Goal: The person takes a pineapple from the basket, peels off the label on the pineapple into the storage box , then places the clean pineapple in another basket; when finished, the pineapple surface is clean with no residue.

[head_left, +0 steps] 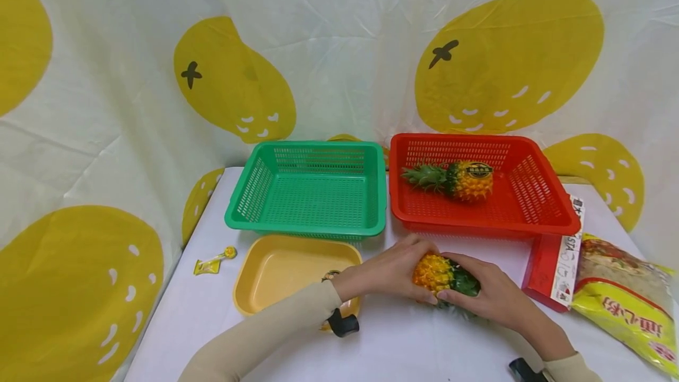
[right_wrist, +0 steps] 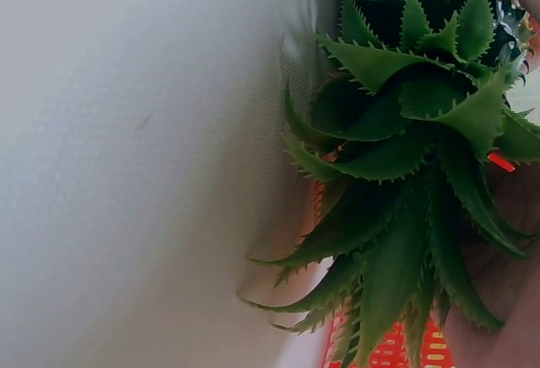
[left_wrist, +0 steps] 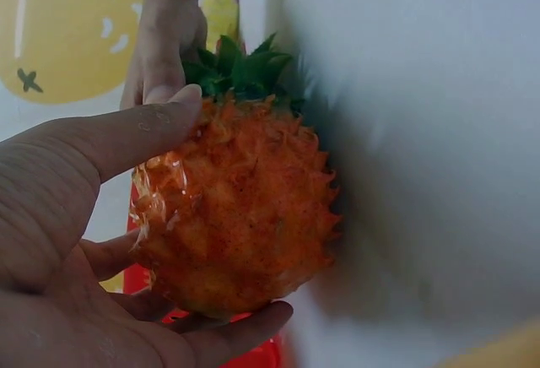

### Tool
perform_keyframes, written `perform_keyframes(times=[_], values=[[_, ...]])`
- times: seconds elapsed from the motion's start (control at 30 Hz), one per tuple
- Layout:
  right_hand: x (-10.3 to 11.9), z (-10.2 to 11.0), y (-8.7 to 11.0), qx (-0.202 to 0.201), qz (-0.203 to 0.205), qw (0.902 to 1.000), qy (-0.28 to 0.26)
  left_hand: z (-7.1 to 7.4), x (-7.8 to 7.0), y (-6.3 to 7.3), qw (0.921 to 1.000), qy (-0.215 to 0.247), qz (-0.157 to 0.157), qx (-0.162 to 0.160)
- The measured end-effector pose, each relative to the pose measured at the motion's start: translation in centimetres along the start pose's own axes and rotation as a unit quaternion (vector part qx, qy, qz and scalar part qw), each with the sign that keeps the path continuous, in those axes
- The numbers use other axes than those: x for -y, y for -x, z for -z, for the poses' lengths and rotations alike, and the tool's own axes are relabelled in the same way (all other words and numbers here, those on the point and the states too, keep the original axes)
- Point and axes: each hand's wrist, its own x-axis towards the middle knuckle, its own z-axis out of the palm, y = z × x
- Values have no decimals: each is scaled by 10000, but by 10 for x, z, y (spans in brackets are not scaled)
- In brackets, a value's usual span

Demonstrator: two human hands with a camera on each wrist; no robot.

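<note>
Both hands are on a toy-like pineapple [head_left: 434, 273] with an orange body and green crown, low over the white table. My left hand [head_left: 398, 267] grips the body end, its thumb along one side and its fingers curled under the other in the left wrist view. My right hand [head_left: 498, 290] holds the crown end, thumb close to the left thumb. Spiky leaves [right_wrist: 396, 157] fill much of the right wrist view, the palm behind them. Beyond the hands, a second pineapple [head_left: 471, 181] with a dark label lies in the red basket [head_left: 557, 205].
Left of the red basket stands a green basket [head_left: 305, 230]. A yellow basin [head_left: 249, 264] sits in front of it, partly behind my left sleeve. A lollipop [head_left: 229, 252] lies at far left. At right are a red box [head_left: 543, 270] and a yellow food bag [head_left: 620, 305].
</note>
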Motion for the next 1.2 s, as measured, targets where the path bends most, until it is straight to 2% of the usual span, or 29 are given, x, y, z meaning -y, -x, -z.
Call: perform_keyframes(times=[0.57, 0.8, 1.0, 1.2], values=[[-2, 0, -1, -27, 59, 10000, 72, -7, -1, -5, 9998, 16, -187, 118], [0, 1, -2, -5, 35, 9999, 121, -11, -1, -5, 9997, -161, -70, 189], [3, 4, -2, 42, 28, 9998, 167, -11, 0, -5, 9995, -132, -34, 290], [4, 10, -3, 10, 201, 9995, 256, -10, 1, -5, 9990, -276, -95, 351]])
